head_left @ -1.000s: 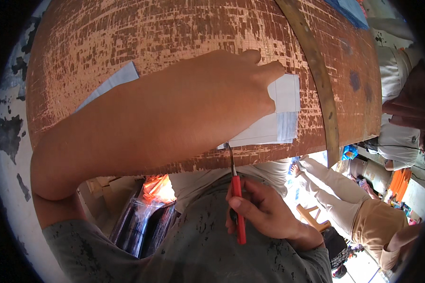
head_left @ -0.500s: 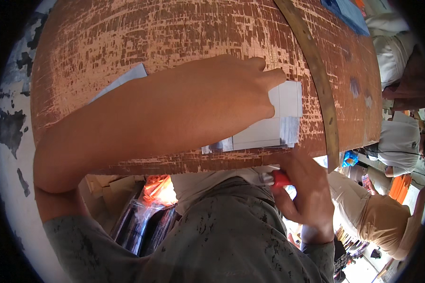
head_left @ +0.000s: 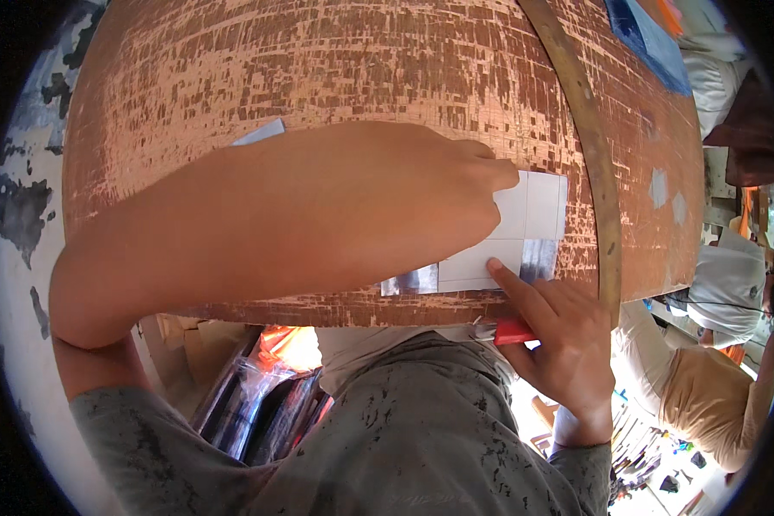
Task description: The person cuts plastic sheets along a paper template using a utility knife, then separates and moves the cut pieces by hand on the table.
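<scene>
A pale card (head_left: 492, 258) marked with thin straight lines lies near the table's front edge, with shiny grey strips (head_left: 538, 259) at its corners. My left forearm crosses the table above it. My left hand (head_left: 469, 185) rests over the card's left part; its fingers are mostly hidden beneath it. At the front edge, my right hand (head_left: 568, 340) has its index finger stretched onto the card. The same hand grips a red-handled tool (head_left: 513, 331) with a metallic, blade-like tip, held low beside the edge.
A long worn strip (head_left: 589, 120) curves down the table's right side. The brown tabletop (head_left: 335, 82) is heavily scored. Another white piece (head_left: 262, 132) shows behind my forearm. Blue material (head_left: 649, 43) lies far right. Below the table are plastic-wrapped items (head_left: 254, 396); other people (head_left: 705, 400) are at right.
My right hand has come up to the table edge and its index finger now touches the card. The red-handled tool stays in its grip. My left hand still lies over the card.
</scene>
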`<action>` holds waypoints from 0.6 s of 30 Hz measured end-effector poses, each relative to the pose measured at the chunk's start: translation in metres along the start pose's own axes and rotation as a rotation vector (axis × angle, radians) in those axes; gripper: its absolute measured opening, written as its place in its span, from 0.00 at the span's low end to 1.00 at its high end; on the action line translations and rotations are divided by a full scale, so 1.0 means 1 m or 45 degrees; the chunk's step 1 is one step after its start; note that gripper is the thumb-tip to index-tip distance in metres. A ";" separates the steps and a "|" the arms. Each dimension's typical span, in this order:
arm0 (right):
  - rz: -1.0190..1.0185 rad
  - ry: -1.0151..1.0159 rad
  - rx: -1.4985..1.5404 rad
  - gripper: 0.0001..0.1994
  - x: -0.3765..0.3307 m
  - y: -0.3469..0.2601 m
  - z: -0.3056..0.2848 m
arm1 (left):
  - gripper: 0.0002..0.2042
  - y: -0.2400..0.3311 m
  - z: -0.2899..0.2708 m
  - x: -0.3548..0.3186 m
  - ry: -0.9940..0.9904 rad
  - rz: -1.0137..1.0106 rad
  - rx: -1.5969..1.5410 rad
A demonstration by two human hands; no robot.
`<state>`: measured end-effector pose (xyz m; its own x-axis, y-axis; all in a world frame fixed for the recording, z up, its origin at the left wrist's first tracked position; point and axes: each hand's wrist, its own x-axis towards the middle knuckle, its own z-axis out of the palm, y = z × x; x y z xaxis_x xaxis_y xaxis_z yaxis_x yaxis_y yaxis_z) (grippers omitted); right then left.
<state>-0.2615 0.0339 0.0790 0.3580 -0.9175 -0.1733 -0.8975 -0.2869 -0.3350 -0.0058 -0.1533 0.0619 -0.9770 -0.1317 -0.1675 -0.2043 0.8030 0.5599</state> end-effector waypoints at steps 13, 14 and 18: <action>-0.225 0.141 -0.099 0.13 0.041 -0.005 -0.013 | 0.24 -0.008 -0.001 -0.010 -0.024 0.030 -0.040; -0.267 0.194 -0.177 0.13 0.046 -0.005 -0.012 | 0.24 -0.009 -0.002 -0.010 -0.025 0.029 -0.040; -0.315 0.246 -0.234 0.12 0.057 0.003 -0.005 | 0.24 -0.009 -0.002 -0.009 -0.028 0.038 -0.043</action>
<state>-0.2449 -0.0202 0.0729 0.5303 -0.8444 0.0763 -0.8275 -0.5351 -0.1699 0.0046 -0.1603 0.0600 -0.9812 -0.0949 -0.1681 -0.1775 0.7860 0.5921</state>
